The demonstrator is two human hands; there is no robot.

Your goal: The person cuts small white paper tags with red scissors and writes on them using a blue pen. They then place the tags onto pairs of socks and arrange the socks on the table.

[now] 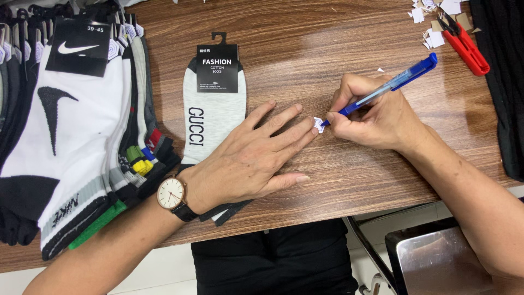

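– From the head camera, where's the little tag?

– The small white tag [318,125] lies flat on the wooden table [338,33], right between the two hands. The left hand [248,158] is spread flat, palm down, fingers apart, with its fingertips [312,129] touching the tag's left edge to pin it. It grips nothing; the heel of the hand rests on the lower end of a grey sock [213,109] with a black card header.

– And the right?

– The right hand [376,117] is closed round a blue pen [385,87], tip on the tag. The pen slants up and away to the right, its cap end pointing at the red clippers [466,46] near the far corner. Both hands are just about at the tag, the left from its left, the right from its right.

– Wrists?

– The left forearm comes in from lower left, a watch [172,195] on the wrist; the right forearm comes from lower right, the hand resting on the table.

– Anything else around?

– A stack of socks [82,136] at far left, well apart from the tag, and paper scraps [434,22] by the clippers.
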